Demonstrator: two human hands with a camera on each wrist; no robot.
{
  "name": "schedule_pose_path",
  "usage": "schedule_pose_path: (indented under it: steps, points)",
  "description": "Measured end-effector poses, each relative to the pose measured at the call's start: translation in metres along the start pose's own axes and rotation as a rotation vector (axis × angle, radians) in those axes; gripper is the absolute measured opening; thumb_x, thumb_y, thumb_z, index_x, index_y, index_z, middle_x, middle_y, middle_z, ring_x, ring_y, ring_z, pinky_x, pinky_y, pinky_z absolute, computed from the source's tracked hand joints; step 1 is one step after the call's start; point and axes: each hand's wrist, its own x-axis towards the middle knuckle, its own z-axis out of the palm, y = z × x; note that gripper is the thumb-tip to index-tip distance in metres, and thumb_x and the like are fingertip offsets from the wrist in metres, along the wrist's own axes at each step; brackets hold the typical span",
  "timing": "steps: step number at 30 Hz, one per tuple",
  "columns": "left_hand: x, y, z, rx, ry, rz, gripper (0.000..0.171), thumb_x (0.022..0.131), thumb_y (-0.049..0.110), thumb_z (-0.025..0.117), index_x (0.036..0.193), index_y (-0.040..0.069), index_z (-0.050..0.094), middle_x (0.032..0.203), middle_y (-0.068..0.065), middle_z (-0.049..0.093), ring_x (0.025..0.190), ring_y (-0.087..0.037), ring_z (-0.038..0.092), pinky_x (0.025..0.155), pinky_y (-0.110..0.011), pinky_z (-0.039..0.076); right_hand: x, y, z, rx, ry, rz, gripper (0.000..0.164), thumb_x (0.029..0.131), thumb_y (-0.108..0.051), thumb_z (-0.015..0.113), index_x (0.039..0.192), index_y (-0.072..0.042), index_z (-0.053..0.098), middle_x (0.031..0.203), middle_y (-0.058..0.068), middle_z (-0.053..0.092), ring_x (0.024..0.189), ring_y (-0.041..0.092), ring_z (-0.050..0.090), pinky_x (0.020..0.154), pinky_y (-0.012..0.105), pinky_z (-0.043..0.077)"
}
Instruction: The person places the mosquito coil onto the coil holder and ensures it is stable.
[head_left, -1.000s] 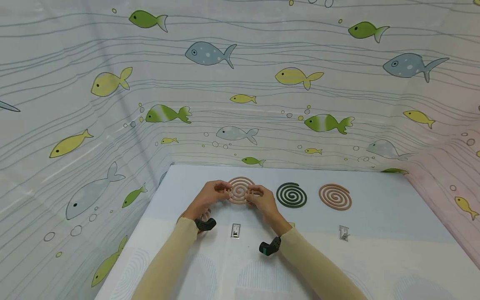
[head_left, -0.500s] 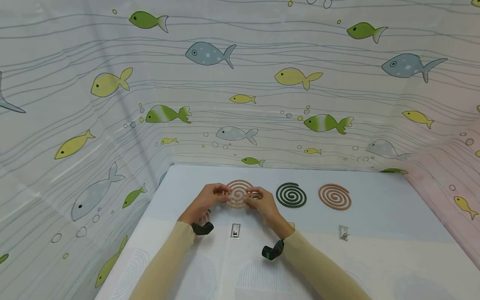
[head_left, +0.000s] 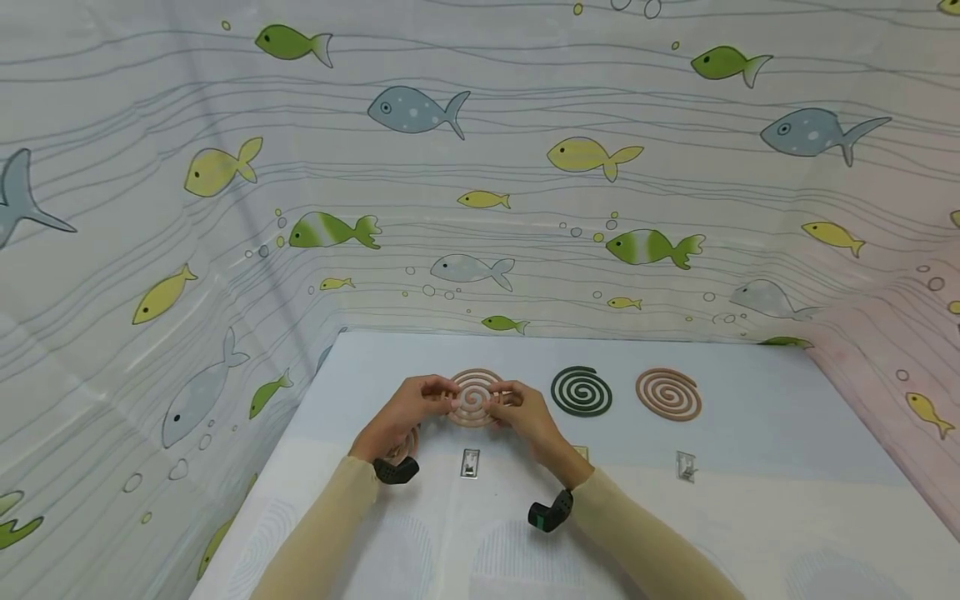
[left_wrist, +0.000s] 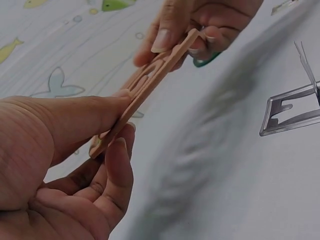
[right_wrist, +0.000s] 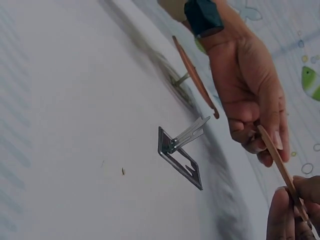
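Note:
Both hands hold a brown mosquito coil (head_left: 473, 398) above the table. My left hand (head_left: 401, 417) pinches its left edge between thumb and fingers; my right hand (head_left: 534, 421) pinches the right edge. The left wrist view catches the coil (left_wrist: 150, 85) nearly edge-on and tilted. Just in front of it on the table lies a metal coil stand (head_left: 470, 463), whose bent-up prong (right_wrist: 192, 134) shows in the right wrist view. Under the left wrist, partly hidden, another brown coil (right_wrist: 195, 75) sits raised on a stand.
To the right lie a dark green coil (head_left: 582, 392) and a brown coil (head_left: 669, 394). Another metal stand (head_left: 686, 467) is at the right. A yellowish piece (head_left: 582, 452) is partly hidden by the right wrist. Fish-printed sheeting (head_left: 480, 233) encloses the table.
Both hands have drawn the held coil a little nearer to me and slightly left. The coil under the left wrist shows more. Other coils and stands stay put.

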Motion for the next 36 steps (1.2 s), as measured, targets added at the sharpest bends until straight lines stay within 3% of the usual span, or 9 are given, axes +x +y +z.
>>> schedule_pose_path:
  steps: [11,16,22,36]
  points:
    - [-0.011,0.004,0.005,-0.025,-0.031,-0.008,0.034,0.091,0.018,0.081,0.121,0.004,0.071,0.109,-0.007,0.068,0.093,-0.019,0.06,0.084,-0.04,0.05,-0.01,-0.001,0.0,-0.024,-0.026,0.005,0.033,0.093,-0.009,0.076,0.124,-0.002,0.067,0.087,0.007,0.066,0.072,0.018,0.065,0.076,0.045,0.059]
    - [-0.017,0.005,0.006,-0.03,-0.052,0.004,0.033,0.091,0.018,0.081,0.12,0.005,0.071,0.107,-0.008,0.068,0.093,-0.02,0.062,0.083,-0.039,0.05,-0.017,-0.005,0.001,-0.036,-0.039,0.006,0.034,0.093,-0.006,0.075,0.124,0.001,0.066,0.089,0.011,0.067,0.07,0.017,0.064,0.077,0.048,0.058]
    - [-0.023,0.005,0.009,-0.074,-0.065,0.021,0.034,0.091,0.013,0.081,0.12,0.001,0.069,0.113,-0.011,0.068,0.095,-0.019,0.066,0.081,-0.033,0.054,-0.022,-0.005,0.0,-0.024,-0.07,-0.008,0.033,0.092,-0.004,0.074,0.123,0.001,0.066,0.088,0.01,0.067,0.071,0.016,0.063,0.074,0.044,0.059]
    - [-0.028,-0.001,0.015,-0.144,-0.09,0.047,0.033,0.092,0.011,0.079,0.119,-0.005,0.067,0.108,-0.011,0.067,0.093,-0.018,0.063,0.079,-0.03,0.055,-0.032,-0.001,0.001,-0.036,-0.09,-0.041,0.034,0.093,-0.007,0.076,0.124,0.003,0.067,0.085,0.009,0.069,0.069,0.016,0.062,0.072,0.045,0.059]
